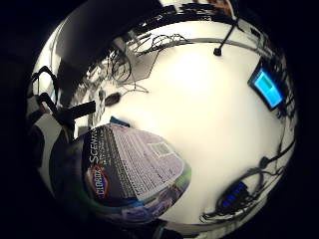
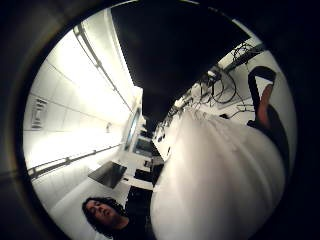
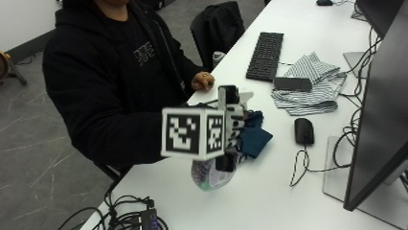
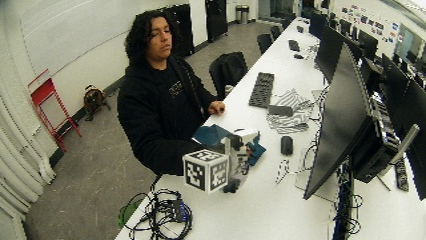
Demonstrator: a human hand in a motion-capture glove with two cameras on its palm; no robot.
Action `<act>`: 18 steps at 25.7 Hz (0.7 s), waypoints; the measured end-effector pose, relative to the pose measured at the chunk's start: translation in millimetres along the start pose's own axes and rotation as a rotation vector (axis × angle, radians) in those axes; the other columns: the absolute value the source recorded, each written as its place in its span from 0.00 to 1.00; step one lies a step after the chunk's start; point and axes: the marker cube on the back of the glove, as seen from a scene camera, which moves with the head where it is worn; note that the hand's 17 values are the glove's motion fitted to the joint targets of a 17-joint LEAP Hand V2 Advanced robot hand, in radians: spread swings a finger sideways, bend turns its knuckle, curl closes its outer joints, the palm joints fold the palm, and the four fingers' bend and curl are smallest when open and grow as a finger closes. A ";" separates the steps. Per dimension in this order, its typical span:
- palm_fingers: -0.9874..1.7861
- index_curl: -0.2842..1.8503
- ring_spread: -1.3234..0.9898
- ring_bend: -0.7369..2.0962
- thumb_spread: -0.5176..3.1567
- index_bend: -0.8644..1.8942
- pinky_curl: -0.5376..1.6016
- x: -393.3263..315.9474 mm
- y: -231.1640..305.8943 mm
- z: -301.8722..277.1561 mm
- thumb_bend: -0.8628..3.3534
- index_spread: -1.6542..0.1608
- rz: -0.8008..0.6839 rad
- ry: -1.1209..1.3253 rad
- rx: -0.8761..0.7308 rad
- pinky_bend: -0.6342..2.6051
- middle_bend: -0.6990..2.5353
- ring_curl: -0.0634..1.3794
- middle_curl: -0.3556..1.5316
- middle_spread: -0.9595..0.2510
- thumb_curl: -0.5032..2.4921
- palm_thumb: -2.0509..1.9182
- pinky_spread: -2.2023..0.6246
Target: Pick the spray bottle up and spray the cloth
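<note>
In the outside view my gloved right hand (image 3: 234,123) holds the spray bottle (image 3: 210,178) upright above the white table (image 3: 267,201), mostly hidden behind the glove's gear. The bottle's labelled body (image 1: 134,169) fills the little finger side palm view. Its white side (image 2: 220,185) fills the thumb side view, where a finger (image 2: 265,107) curls round it. A dark blue cloth (image 3: 256,138) lies crumpled on the table right beside the bottle, towards the mouse; a corner of this cloth (image 1: 119,121) shows past the bottle. The bare left hand (image 3: 203,81) rests at the table's edge.
A black mouse (image 3: 304,130) lies just past the cloth. A striped cloth (image 3: 312,91) with a black device (image 3: 292,84) on it sits beside a keyboard (image 3: 265,55). A large monitor (image 3: 382,110) stands at the right. Cables (image 3: 127,218) bunch at the table's near corner.
</note>
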 end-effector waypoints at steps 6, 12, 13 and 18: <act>0.86 0.37 0.47 0.50 0.21 0.40 0.44 -48.4 27.6 6.1 0.20 0.73 -0.105 0.413 -0.256 0.33 0.38 0.37 0.45 0.59 0.40 0.76 0.66; 0.86 0.38 0.47 0.51 0.20 0.40 0.44 -65.3 41.5 37.3 0.20 0.73 -0.117 0.714 -0.500 0.33 0.38 0.37 0.45 0.59 0.41 0.76 0.66; 0.86 0.38 0.47 0.51 0.20 0.40 0.44 -65.5 38.8 45.1 0.20 0.73 -0.108 0.755 -0.523 0.33 0.38 0.37 0.45 0.59 0.41 0.76 0.66; 0.86 0.38 0.47 0.51 0.20 0.40 0.44 -57.3 43.2 81.8 0.20 0.74 -0.066 0.953 -0.647 0.33 0.38 0.37 0.45 0.59 0.42 0.76 0.66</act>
